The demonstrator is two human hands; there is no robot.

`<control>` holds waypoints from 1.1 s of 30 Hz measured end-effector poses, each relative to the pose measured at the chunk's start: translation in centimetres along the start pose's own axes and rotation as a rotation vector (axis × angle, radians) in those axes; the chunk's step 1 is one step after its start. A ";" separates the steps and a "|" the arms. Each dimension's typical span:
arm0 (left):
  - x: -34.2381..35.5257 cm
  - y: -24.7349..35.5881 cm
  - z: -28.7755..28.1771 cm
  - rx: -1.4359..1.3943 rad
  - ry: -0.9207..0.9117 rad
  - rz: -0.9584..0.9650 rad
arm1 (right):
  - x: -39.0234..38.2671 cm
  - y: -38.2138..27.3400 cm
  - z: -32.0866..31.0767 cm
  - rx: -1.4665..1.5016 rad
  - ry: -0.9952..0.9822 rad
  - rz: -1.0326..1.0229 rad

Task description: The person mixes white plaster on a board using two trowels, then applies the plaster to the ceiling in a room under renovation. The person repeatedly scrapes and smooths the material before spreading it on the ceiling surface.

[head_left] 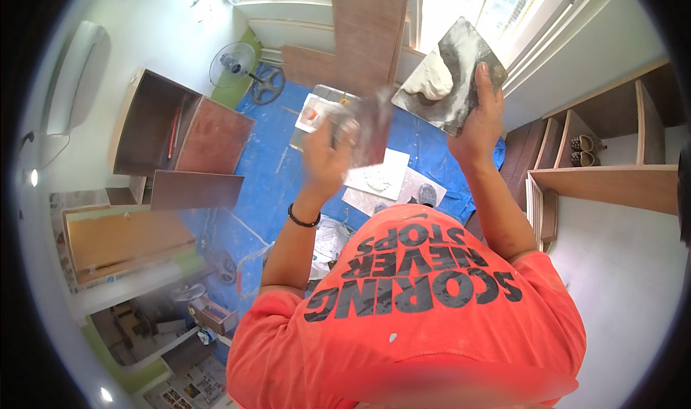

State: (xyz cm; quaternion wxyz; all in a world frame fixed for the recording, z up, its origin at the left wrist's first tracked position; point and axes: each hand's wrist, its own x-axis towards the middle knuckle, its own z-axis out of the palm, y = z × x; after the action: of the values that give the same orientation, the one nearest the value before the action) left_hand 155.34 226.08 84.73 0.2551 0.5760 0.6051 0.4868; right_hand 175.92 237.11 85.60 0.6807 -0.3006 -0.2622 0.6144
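Note:
My right hand (481, 125) grips a square grey hawk (468, 56) by its near edge, thumb on top and fingers underneath. A thick mound of white plaster (432, 79) lies on the hawk's left part, with smears around it. My left hand (327, 157), with a dark beaded bracelet on its wrist, is closed around a flat trowel (374, 128). Motion blurs the trowel, so its edges and handle do not show sharply. It is held to the left of the hawk, apart from it.
Blue sheeting (277, 132) covers the floor. A white board (381, 175) with white residue lies by my feet. A standing fan (234, 64), a brown cabinet (173, 125) and leaning wood panels (367, 31) stand beyond. Wooden shelves (601, 179) line the right side.

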 end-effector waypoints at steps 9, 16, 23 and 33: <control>1.1 2.4 2.8 -0.012 0.220 0.007 | -1.8 2.4 1.1 -0.134 -0.065 -0.005; 4.0 -3.1 0.0 -0.888 -0.035 0.009 | -0.9 0.9 0.8 0.074 -0.194 0.437; 2.1 -4.8 0.9 -0.968 -0.192 -0.454 | -1.8 2.4 1.5 0.155 -0.226 0.543; -2.9 2.6 0.8 -0.717 0.364 -0.245 | 0.2 1.4 1.0 0.054 -0.107 0.148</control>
State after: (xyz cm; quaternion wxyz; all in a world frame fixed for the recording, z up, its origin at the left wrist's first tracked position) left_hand 157.77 223.23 85.96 0.3845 0.2789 0.4965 0.7265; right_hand 174.32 237.49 85.25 0.6264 -0.2674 -0.2585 0.6850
